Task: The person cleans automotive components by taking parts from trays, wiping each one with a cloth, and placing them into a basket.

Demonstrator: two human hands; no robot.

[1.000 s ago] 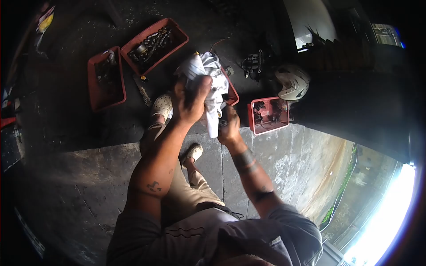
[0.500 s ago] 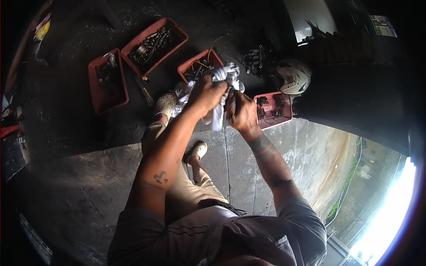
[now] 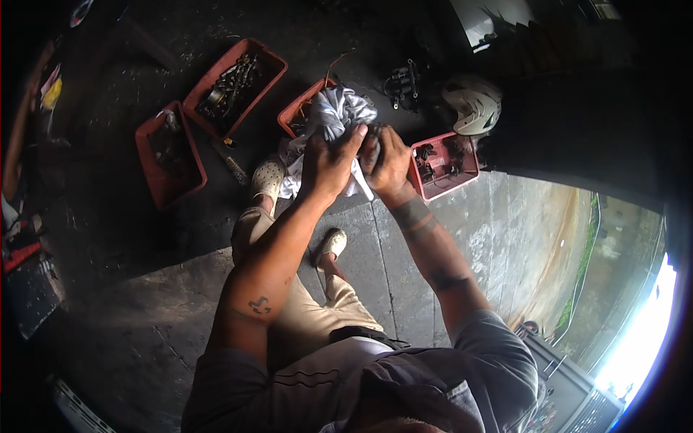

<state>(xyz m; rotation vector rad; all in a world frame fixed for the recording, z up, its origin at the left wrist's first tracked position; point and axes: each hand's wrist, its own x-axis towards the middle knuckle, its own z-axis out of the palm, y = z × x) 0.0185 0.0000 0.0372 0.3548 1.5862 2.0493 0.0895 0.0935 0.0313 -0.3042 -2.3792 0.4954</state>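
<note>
Cloth | pale, crumpled folds | left hand gripping | right hand curled

- Passage: dark floor between the long bin and the middle bin; the left shoe and brush-like tool crowd its near end.
- Barrier: bunched cloth partly covers the middle bin.
- Right flank: the small bin, helmet at its far corner, blocks sideways travel beside the right hand.
</note>
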